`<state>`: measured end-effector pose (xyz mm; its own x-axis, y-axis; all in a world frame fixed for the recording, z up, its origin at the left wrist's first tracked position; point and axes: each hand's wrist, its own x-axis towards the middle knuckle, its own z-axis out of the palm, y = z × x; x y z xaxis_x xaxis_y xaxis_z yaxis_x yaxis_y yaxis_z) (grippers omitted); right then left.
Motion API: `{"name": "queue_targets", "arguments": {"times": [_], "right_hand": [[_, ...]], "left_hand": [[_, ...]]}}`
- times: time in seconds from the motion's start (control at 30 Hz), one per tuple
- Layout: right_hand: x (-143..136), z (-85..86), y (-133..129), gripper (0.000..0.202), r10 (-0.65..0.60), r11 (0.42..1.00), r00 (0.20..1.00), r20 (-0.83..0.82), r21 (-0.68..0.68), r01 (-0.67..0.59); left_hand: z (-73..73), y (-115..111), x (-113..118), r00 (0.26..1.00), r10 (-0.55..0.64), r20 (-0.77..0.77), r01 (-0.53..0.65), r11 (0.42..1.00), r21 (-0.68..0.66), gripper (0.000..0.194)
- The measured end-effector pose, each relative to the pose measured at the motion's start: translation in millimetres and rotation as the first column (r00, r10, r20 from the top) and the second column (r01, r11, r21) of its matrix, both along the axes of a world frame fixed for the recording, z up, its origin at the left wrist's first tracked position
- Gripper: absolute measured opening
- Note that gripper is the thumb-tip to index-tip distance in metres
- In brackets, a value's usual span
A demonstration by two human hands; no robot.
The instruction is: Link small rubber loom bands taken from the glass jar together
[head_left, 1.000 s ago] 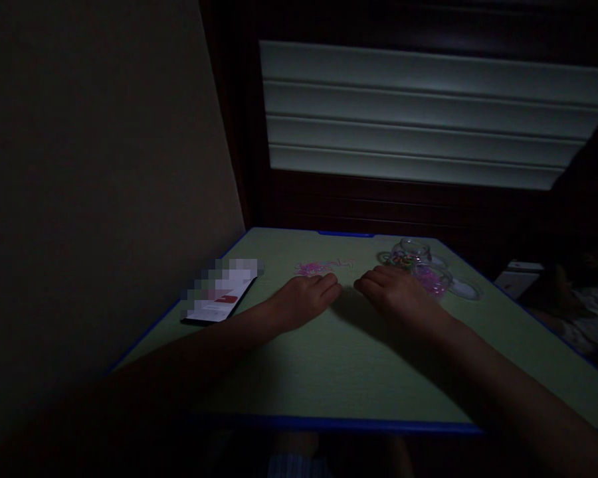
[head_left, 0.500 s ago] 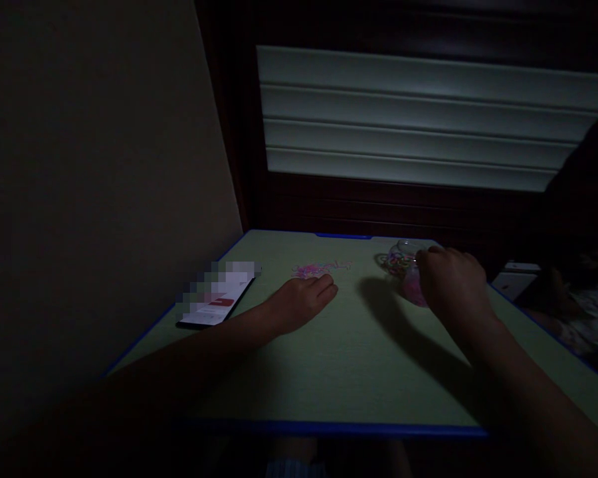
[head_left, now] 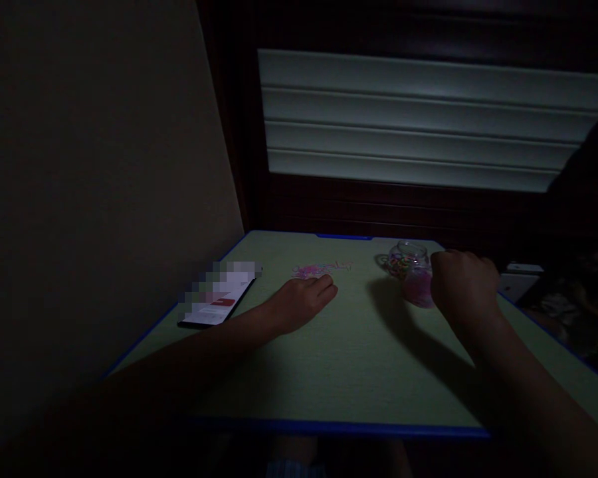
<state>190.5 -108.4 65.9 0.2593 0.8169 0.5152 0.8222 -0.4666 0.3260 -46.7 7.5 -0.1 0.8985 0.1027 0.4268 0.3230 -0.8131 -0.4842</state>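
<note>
My left hand rests low over the table with its fingers curled together. Just beyond its fingertips lies a loose pile of small pink and multicoloured bands; whether a band is in the fingers cannot be made out. My right hand is raised and closed, its fingertips turned away and hidden. Beside it stands a clear jar with pink contents, partly covered by the hand. Touching or close behind that jar, another clear jar with an open mouth holds multicoloured pieces.
A phone with its screen lit lies at the table's left side. A wall rises on the left, and a dark wooden panel with pale slats stands behind. Beyond the right edge is a white object, with part of another person dimly visible.
My right hand has moved a little to the right, away from the jars, so more of both jars shows. My left hand has stayed in place.
</note>
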Motion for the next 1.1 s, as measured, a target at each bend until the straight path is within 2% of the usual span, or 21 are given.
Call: {"name": "queue_targets", "arguments": {"times": [0.23, 0.47, 0.63, 0.73, 0.87, 0.97, 1.1], "right_hand": [[1.4, -3.7, 0.2, 0.014, 0.061, 0.998, 0.998, 0.027, -0.001, -0.061], [-2.3, -3.6, 0.5, 0.012, 0.061, 0.998, 0.998, 0.032, -0.009, -0.061], [-11.1, -3.8, 4.8, 0.014, 0.172, 0.985, 0.984, 0.038, -0.023, -0.171], [-22.3, -8.9, 9.7, 0.015, 0.342, 0.938, 0.94, -0.013, -0.055, -0.342], [-41.1, -26.4, 16.6, 0.021, 0.529, 0.81, 0.8, -0.283, -0.113, -0.575], [-49.8, -39.2, 19.3, 0.022, 0.576, 0.756, 0.728, -0.371, -0.098, -0.648], [-47.4, -42.3, 20.4, 0.022, 0.595, 0.746, 0.697, -0.4, -0.048, -0.665]], "left_hand": [[-1.8, 1.2, -0.1, 1.0, 0.008, -0.002, -0.008, 1.0, -0.011, 0.017], [-1.5, 1.8, -0.2, 0.999, 0.028, -0.026, -0.028, 1.0, -0.008, 0.016], [-0.2, 1.1, -0.3, 1.0, 0.018, -0.019, -0.019, 0.999, -0.044, 0.017], [0.4, 0.6, -0.4, 0.999, 0.027, -0.02, -0.028, 0.998, -0.062, 0.017], [1.3, -0.2, -0.1, 0.998, 0.063, -0.021, -0.065, 0.994, -0.083, 0.016], [1.9, 0.0, 0.1, 0.994, 0.108, -0.029, -0.11, 0.99, -0.087, 0.014], [2.9, 3.2, -1.5, 0.986, 0.161, -0.044, -0.164, 0.983, -0.079, 0.013]]}}
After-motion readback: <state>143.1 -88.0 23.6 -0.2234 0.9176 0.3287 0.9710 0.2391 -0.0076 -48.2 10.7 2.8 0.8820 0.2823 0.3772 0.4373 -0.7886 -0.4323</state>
